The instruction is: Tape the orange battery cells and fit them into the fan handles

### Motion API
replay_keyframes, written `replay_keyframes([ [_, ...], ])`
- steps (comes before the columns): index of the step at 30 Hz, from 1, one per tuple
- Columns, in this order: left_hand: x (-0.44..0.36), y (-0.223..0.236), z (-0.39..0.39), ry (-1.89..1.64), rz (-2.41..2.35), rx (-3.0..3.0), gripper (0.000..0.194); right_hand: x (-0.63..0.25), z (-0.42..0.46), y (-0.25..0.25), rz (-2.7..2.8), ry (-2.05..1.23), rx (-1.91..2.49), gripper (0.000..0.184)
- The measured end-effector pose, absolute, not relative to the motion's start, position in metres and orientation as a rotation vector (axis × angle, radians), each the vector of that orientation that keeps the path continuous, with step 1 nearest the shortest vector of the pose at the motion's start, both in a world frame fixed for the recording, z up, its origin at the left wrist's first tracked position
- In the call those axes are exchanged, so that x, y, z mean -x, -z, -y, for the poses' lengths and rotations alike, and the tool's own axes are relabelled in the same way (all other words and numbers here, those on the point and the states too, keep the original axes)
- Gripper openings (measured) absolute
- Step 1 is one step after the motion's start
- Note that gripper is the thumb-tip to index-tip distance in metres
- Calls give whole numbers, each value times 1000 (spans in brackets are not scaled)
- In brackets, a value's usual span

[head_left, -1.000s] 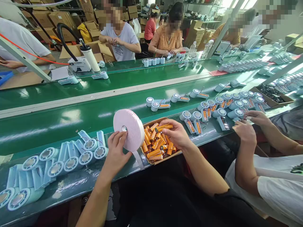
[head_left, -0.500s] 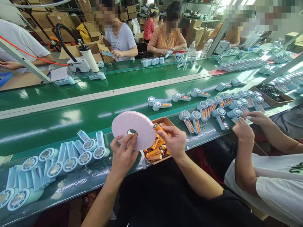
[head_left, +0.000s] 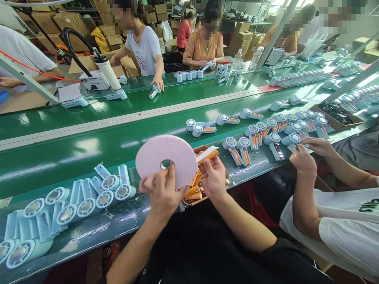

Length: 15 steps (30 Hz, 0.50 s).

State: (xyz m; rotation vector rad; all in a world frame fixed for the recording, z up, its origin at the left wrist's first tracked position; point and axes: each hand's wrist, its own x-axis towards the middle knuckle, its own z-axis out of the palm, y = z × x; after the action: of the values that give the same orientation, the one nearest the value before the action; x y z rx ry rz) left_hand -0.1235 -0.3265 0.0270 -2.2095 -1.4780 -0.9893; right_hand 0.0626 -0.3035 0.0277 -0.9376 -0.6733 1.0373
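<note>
My left hand (head_left: 162, 189) is closed on a wide pale pink roll of tape (head_left: 154, 152), a finger hooked in its centre hole. To the right of the roll, my right hand (head_left: 213, 177) grips an orange cylindrical battery (head_left: 208, 156) between thumb and fingers. A white strip (head_left: 208, 151) lies along the top of that battery, close to the roll's right edge. Beneath both hands stands a cardboard box (head_left: 227, 182) holding loose orange batteries (head_left: 194, 192), partly hidden by the roll and my hands.
Light blue fan housings (head_left: 85, 207) lie at the left. More housings with orange batteries (head_left: 244, 148) fill the right side. A green conveyor belt (head_left: 74, 152) runs behind. A co-worker's hands (head_left: 304, 156) work at my right; another person's hand (head_left: 158, 82) touches a unit across the belt.
My right hand has turned and lifted the battery, which now carries a white strip on top. The roll has shifted slightly. Across the belt, a person has reached a unit onto the belt.
</note>
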Motion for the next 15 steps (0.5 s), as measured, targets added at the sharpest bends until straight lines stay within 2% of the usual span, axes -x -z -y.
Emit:
replay_keyframes([
  [3,112,-22,341,831,1533,2417,79,-103,288,-26,656,-989,952,38],
  [5,112,-26,343,680,1528,2632,85,-156,278,-36,642,-755,926,31],
  [7,115,-35,330,518,1454,2876,94,-206,278,-48,598,-575,890,25],
  [9,114,-50,299,351,1305,3128,95,-234,291,-50,587,-585,892,23],
  [10,110,-58,278,295,1232,3241,88,-237,302,-47,594,-621,904,25],
  [13,80,-78,201,257,1190,3410,51,-219,337,-25,604,-764,945,38],
  [15,46,-85,150,200,1324,3255,44,-203,355,-9,560,-861,953,46],
])
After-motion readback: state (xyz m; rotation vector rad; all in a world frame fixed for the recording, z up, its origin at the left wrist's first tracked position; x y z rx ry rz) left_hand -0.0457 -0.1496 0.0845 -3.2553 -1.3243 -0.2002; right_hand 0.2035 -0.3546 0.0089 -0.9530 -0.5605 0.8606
